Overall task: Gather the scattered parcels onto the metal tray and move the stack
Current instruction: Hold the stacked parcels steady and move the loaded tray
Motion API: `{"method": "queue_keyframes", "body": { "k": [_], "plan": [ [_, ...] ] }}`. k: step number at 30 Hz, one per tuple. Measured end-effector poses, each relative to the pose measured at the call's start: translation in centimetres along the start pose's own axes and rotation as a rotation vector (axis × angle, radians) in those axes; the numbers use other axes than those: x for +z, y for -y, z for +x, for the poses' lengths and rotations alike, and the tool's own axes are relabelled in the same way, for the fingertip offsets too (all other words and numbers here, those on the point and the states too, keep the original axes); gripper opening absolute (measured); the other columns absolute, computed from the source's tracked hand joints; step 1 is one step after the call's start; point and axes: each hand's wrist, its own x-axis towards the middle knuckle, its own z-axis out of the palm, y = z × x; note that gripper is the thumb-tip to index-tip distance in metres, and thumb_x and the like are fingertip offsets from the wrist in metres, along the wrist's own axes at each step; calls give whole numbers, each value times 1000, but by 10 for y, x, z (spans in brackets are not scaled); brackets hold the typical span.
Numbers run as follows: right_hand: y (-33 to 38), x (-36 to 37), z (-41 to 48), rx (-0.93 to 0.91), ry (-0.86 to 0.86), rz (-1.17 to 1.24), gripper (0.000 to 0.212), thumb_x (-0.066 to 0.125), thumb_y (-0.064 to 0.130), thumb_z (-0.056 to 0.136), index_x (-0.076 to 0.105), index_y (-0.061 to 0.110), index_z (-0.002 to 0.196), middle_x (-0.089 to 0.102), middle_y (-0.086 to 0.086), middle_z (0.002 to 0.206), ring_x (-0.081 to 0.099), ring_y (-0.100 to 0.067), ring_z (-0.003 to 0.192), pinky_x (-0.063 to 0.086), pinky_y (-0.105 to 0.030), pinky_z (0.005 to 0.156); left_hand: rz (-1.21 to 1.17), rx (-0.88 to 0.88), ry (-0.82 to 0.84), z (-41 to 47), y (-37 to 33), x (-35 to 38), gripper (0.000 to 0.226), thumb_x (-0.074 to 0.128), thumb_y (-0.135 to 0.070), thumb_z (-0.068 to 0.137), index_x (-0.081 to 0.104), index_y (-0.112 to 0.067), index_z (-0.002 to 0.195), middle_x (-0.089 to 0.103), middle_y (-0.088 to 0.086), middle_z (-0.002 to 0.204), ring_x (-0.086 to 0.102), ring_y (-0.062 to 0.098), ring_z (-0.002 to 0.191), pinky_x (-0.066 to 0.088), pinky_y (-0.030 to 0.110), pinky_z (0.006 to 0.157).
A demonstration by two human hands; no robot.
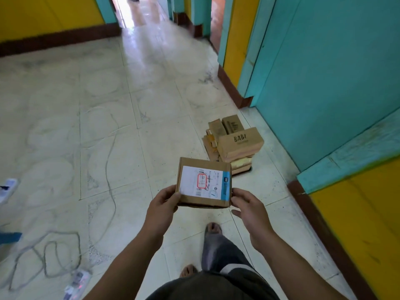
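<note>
1. A pale tiled floor (134,135) runs down a corridor with yellow and teal walls and a dark brown skirting board.
2. Nearest, below the grip, are the person's two bare feet, with the right foot (213,228) forward of the left one.
3. The left hand (163,204) pinches the lower left corner of a cardboard box (203,182), with the thumb on top at the edge of the white label and the fingers underneath.
4. The right hand (249,211) is at the box's lower right corner. Its thumb meets the box's edge and its fingers curl just below, but whether they close on the box cannot be told.
5. The box is held in the air, roughly level, with the label facing up.
6. Low and to the left of the grip, a grey cable (54,263) loops across the tiles.
7. Just beyond the grip and slightly right, a stack of boxes (234,146) stands on the floor near the teal wall. Its top box reads "BABI". The stack hides whatever is under it.
8. Farther on, the corridor ends at a bright doorway.
</note>
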Motion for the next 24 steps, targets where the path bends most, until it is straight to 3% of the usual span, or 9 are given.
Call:
{"method": "queue_keyframes", "body": {
  "k": [9, 14, 21, 24],
  "plan": [
    [86, 28, 163, -12, -11, -10, 26, 55, 18, 95, 66, 38, 108, 69, 13, 105, 62, -10, 101, 54, -32, 87, 120, 12, -32, 158, -92, 32, 24, 50, -23, 100, 58, -21, 123, 61, 0, 118, 57, 22, 112, 46, 42, 102],
    [126, 42, 222, 13, 1, -17, 28, 54, 17, 96, 65, 43, 95, 69, 11, 104, 62, -11, 100, 54, -35, 89, 118, -21, -32, 223, -133, 41, 22, 51, -22, 100, 60, -19, 120, 63, 0, 114, 59, 21, 109, 48, 37, 96],
    [168, 79, 305, 91, -61, 21, 24, 55, 19, 96, 67, 33, 111, 69, 9, 106, 64, -16, 104, 54, -39, 92, 156, -48, 54, 335, -184, 39, 22, 52, -20, 100, 62, -17, 119, 67, 0, 111, 63, 20, 107, 53, 40, 96],
    [183, 104, 347, 119, -152, 45, 25, 55, 21, 96, 66, 32, 114, 68, 9, 106, 64, -17, 103, 54, -43, 91, 210, -48, 159, 399, -201, 35, 18, 52, -24, 99, 63, -22, 114, 67, -1, 109, 64, 18, 105, 55, 30, 85]
  ]
}}
